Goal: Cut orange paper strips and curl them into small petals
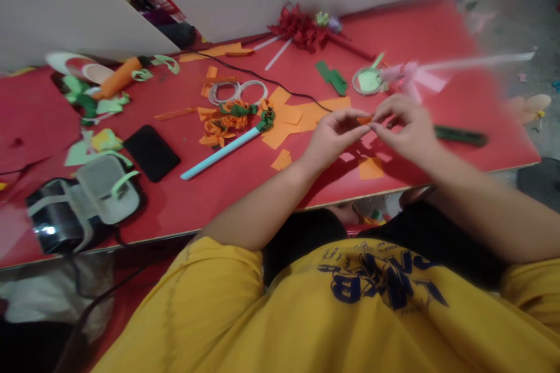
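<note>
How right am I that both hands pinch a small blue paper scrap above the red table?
Not quite: the paper scrap is orange, not blue. The head view shows the left hand and right hand pinching it above the red table.

Orange paper scrap (364, 120): small, thin, mostly hidden, pinched between left hand (335, 135) and right hand (409, 128), above red table (196, 204).

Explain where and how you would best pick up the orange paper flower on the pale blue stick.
Probably the pale blue stick, mid-length, pinched across from above on the near side. It lies flat on the red table with bare space beside it; the orange flower head is loose curled paper, likely to crush. Left hand and right hand now pinch an orange scrap.
</note>
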A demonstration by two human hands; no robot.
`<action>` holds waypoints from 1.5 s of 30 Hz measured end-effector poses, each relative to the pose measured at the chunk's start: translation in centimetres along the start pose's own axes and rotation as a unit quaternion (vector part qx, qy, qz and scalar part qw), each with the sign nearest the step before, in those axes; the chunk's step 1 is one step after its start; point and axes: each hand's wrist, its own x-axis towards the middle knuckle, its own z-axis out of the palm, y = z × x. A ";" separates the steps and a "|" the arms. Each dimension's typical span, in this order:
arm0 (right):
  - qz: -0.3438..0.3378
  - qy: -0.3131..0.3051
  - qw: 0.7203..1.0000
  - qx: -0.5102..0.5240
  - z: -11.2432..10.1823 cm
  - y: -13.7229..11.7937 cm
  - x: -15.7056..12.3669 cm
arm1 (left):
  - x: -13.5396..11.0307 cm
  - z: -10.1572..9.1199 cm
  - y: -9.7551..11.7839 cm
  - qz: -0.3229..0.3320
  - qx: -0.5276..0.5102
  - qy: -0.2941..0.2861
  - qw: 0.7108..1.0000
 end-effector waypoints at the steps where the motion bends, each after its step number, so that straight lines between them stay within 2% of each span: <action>1: 0.011 0.000 1.000 0.009 0.1 0.1 0.0 | 0.0 0.0 -0.1 0.001 0.003 0.000 1.000; 8: 0.075 0.030 0.994 0.077 1.1 0.1 -0.2 | 0.3 -0.3 -0.9 0.017 -0.016 -0.005 1.000; 15: 0.084 0.026 0.981 0.172 1.4 0.3 -0.2 | 0.6 -0.5 -2.0 0.018 -0.023 -0.003 1.000; 26: 0.124 0.017 0.967 0.222 1.6 1.1 -0.1 | 0.5 -0.5 -1.5 0.011 0.000 0.019 1.000; 34: 0.131 0.031 0.974 0.184 1.6 1.5 -0.2 | 0.6 -0.5 -1.8 0.016 0.012 0.031 0.999; 45: 0.134 0.037 0.975 0.173 1.7 1.6 -0.3 | 0.5 -0.4 -1.4 0.034 0.085 0.030 0.995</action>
